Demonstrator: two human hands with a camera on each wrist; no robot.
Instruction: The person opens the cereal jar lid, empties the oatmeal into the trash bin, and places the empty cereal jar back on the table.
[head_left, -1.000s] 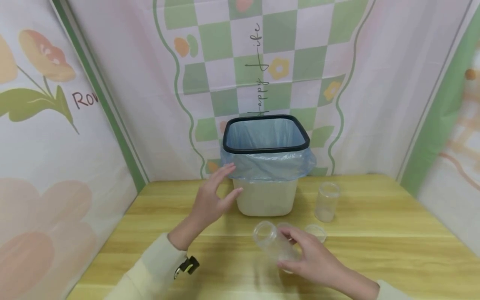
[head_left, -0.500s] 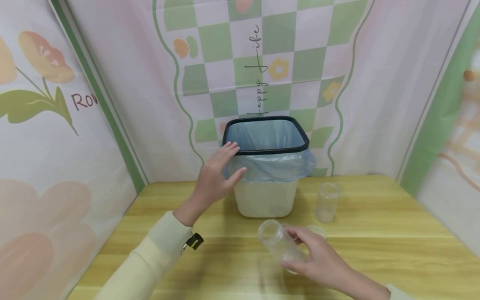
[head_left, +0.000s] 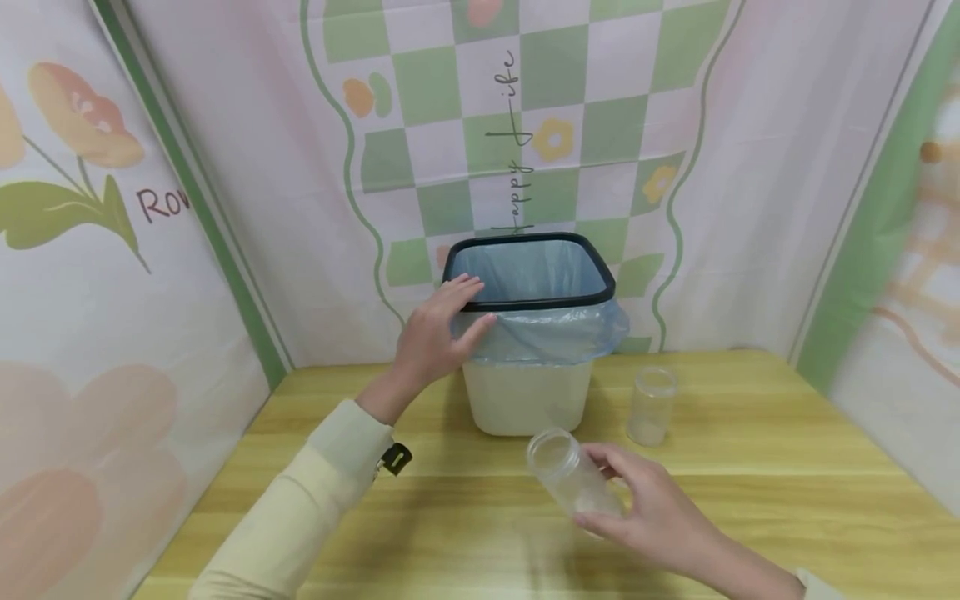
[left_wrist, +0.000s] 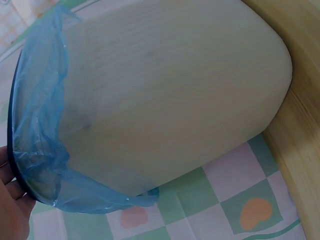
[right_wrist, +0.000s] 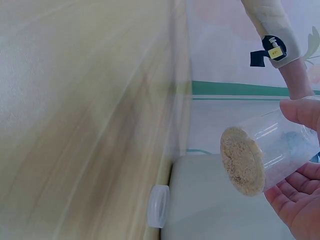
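My right hand point(head_left: 660, 504) grips a clear cylindrical jar point(head_left: 573, 475) above the table, its uncovered mouth tilted up toward the trash can. In the right wrist view, tan crumbly stuff point(right_wrist: 243, 162) shows through the jar's base. My left hand point(head_left: 438, 329) is at the left front of the trash can point(head_left: 525, 396), fingers over its black rim and thumb just below on the outside. A blue bag point(left_wrist: 37, 115) lines the can and hangs over its sides. The left wrist view shows the fingers right against the rim point(left_wrist: 11, 115).
Another clear jar point(head_left: 651, 406) stands upright on the wooden table point(head_left: 750, 500), right of the can. A round translucent lid point(right_wrist: 158, 206) lies on the table in front of the can. Printed curtains point(head_left: 720, 167) close off the back and sides.
My left hand has risen from beside the can to its rim. The jar in my right hand has moved slightly to the right; the lid is now hidden in the head view.
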